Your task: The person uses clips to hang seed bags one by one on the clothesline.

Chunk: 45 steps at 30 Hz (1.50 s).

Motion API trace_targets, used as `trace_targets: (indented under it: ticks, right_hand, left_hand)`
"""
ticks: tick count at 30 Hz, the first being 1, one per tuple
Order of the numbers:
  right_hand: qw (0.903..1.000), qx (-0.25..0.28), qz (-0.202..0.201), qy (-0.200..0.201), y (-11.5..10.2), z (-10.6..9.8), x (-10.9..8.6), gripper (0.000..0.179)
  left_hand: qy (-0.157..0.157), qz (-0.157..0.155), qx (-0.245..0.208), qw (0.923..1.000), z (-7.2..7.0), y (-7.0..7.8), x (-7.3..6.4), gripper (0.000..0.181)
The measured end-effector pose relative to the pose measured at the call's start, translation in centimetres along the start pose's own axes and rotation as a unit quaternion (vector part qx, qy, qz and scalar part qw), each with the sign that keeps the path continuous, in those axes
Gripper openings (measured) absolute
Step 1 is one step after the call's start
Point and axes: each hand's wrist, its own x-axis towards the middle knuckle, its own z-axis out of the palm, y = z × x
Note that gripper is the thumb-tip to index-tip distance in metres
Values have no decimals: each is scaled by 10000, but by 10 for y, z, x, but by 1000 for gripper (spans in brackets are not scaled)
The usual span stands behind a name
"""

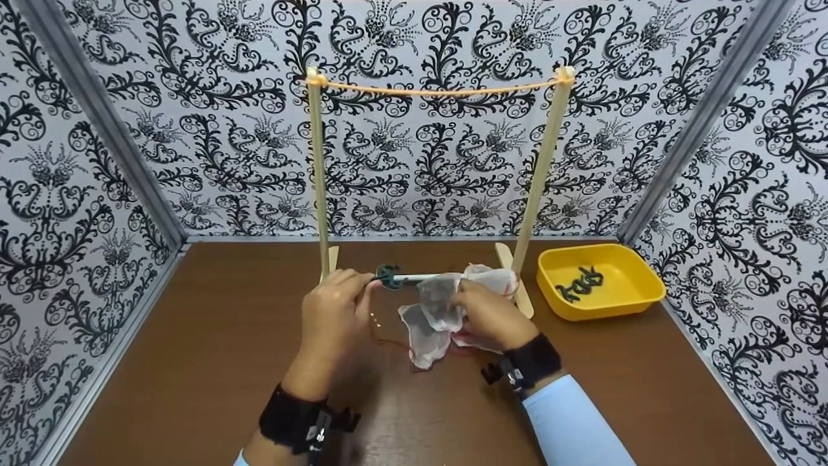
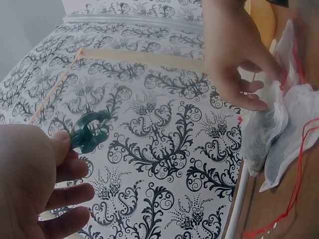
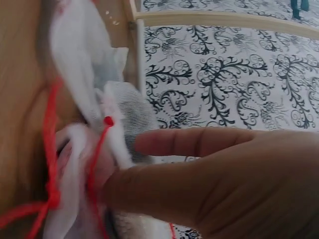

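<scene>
My left hand [image 1: 331, 310] pinches a dark green clothespin [image 1: 389, 277] between thumb and finger, above the table in front of the wooden frame. The left wrist view shows the clothespin's curved jaws [image 2: 89, 132] pointing away from the fingertips, the other fingers loosely bent. To the right, my right hand [image 1: 491, 314] holds a white mesh pouch [image 1: 441, 301] by its upper part. Several similar pouches with red drawstrings lie around it, one white pouch [image 1: 427, 343] just below. In the right wrist view, a red string [image 3: 52, 149] hangs close by the thumb.
A wooden frame with two posts [image 1: 542, 168] carries a slack orange cord [image 1: 440, 92] across its top. Low between the posts runs a white rod [image 1: 414, 277]. A yellow basin [image 1: 598, 310] with several dark clothespins [image 1: 580, 283] stands at right. Patterned walls [image 1: 414, 168] enclose the brown table [image 1: 213, 336].
</scene>
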Motion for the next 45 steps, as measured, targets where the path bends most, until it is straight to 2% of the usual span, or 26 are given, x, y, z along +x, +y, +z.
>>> trace_targets:
  ticks: [4, 7, 9, 12, 15, 19, 23, 26, 29, 34, 37, 41, 45]
  right_hand:
    - [9998, 99, 8, 150, 1, -4, 2, 21]
    - [9983, 60, -45, 571, 3, -10, 8, 10]
    - [9962, 135, 19, 864, 4, -16, 13, 10]
    - [9920, 437, 329, 1134, 3, -30, 24, 13]
    - [9867, 815, 771, 1176, 2, -51, 36, 14]
    - [9778, 1206, 1303, 1114, 3, -82, 48, 15]
    - [9716, 1241, 1659, 1144, 4, -117, 54, 18]
    - [9683, 1171, 1763, 1331, 2, -150, 57, 22]
    - [9601, 1310, 1853, 1636, -3, -185, 60, 25]
    - [9395, 1501, 2023, 2322, -10, -237, 62, 29]
    - [9310, 1342, 1993, 2747, -11, -259, 62, 27]
    - [9230, 1101, 1876, 3174, -11, -276, 65, 23]
    - [9178, 1102, 1744, 3391, -15, -282, 72, 21]
  left_hand:
    - [40, -14, -22, 10000, 1, 3, 2, 12]
    - [47, 27, 14, 10000, 1, 5, 3, 12]
    - [72, 58, 44, 9999, 1, 5, 4, 12]
    - [125, 92, 74, 9999, 2, 6, 6, 12]
    - [197, 132, 73, 9997, 2, 7, 10, 11]
    - [221, 296, 165, 9992, 2, 11, 28, 11]
    - [206, 539, 295, 9979, 0, 20, 65, 14]
    - [200, 723, 325, 9967, -3, 30, 103, 18]
    - [53, 768, 332, 9965, -7, 44, 144, 24]
    - [-432, 442, 373, 9974, -8, 72, 206, 34]
    - [-706, 223, 637, 9952, -4, 88, 235, 37]
    - [-1096, -129, 973, 9891, 4, 103, 264, 40]
    - [-1481, -551, 1151, 9807, 12, 111, 285, 40]
